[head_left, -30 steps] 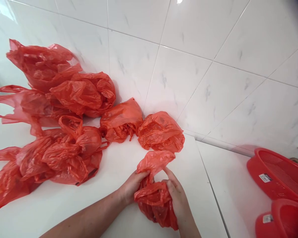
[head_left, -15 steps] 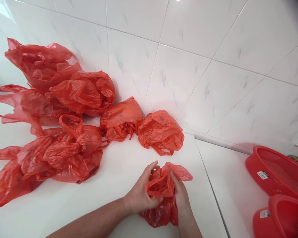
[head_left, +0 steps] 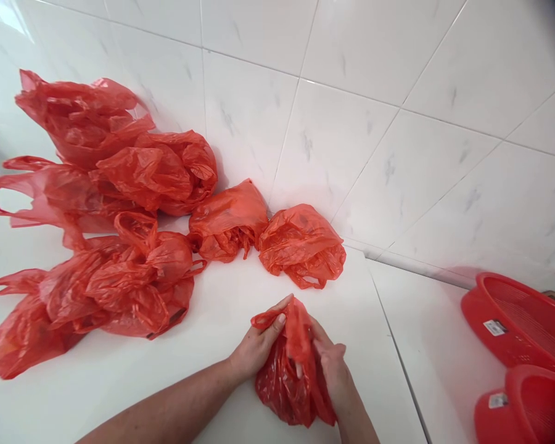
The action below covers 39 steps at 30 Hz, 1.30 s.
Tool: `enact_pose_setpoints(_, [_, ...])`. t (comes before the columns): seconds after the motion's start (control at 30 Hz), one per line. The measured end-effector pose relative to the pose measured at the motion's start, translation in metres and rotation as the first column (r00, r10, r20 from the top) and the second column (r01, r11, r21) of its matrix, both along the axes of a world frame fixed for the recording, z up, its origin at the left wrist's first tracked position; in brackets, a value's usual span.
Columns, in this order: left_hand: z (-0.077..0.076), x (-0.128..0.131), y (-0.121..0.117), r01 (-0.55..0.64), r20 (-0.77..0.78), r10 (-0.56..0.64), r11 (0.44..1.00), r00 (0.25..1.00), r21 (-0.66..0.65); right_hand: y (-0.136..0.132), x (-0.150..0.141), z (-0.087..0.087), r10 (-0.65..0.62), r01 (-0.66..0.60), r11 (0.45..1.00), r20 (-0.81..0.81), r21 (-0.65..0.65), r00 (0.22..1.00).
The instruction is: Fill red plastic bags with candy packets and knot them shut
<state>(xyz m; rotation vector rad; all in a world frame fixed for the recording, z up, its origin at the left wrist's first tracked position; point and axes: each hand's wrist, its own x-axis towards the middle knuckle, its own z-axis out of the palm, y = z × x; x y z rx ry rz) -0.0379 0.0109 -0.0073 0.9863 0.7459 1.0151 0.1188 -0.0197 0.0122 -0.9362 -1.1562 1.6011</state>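
A crumpled red plastic bag (head_left: 277,385) rests on the white surface near the front, between my two hands. My left hand (head_left: 256,345) pinches the bag's upper left edge by a handle loop, thumb on top and fingers beneath. On the other side, my right hand (head_left: 335,370) grips the bag's right side, its thumb sticking out and its fingers mostly hidden behind folds of plastic. Just beyond them, against the wall, sits another bunched red bag (head_left: 303,243), with a folded red bag (head_left: 231,216) touching it on the left.
Several more red plastic bags (head_left: 124,283) are heaped on the left of the white surface (head_left: 213,314). Two red plastic baskets (head_left: 494,317) with white labels stand at the right edge. A tiled wall (head_left: 351,148) runs along the back. A seam crosses the surface at right.
My left hand has shifted its grip to the bag's upper left edge. The bag's top has been drawn upward and its opening no longer faces up. My right hand has turned, thumb outward.
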Motion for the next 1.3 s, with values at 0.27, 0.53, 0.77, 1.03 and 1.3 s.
enact_pose_setpoints(0.27, [-0.005,0.006,0.003,0.092,0.220,-0.063,0.988,0.973,-0.124,0.006,0.001,0.001,-0.056,0.069,0.997,0.242,-0.043,0.969])
enact_pose_setpoints(0.53, [-0.002,0.006,0.002,0.104,0.161,-0.099,0.994,0.982,-0.023,0.010,-0.007,-0.004,-0.237,0.257,0.966,0.472,0.022,0.849])
enact_pose_setpoints(0.77, [-0.003,0.004,0.002,0.129,-0.155,-0.082,0.937,0.985,0.325,0.012,-0.015,-0.013,-0.381,0.394,0.915,0.515,0.088,0.768])
enact_pose_setpoints(1.03, [-0.017,0.005,0.002,0.053,-0.321,0.171,0.809,0.932,0.585,0.015,0.006,-0.011,-0.205,0.227,0.960,0.141,-0.164,0.968])
enact_pose_setpoints(1.3, [-0.011,0.000,-0.004,0.175,-0.366,0.328,0.489,0.871,0.855,0.023,0.029,-0.017,-0.387,0.368,0.914,-0.094,-0.171,0.917])
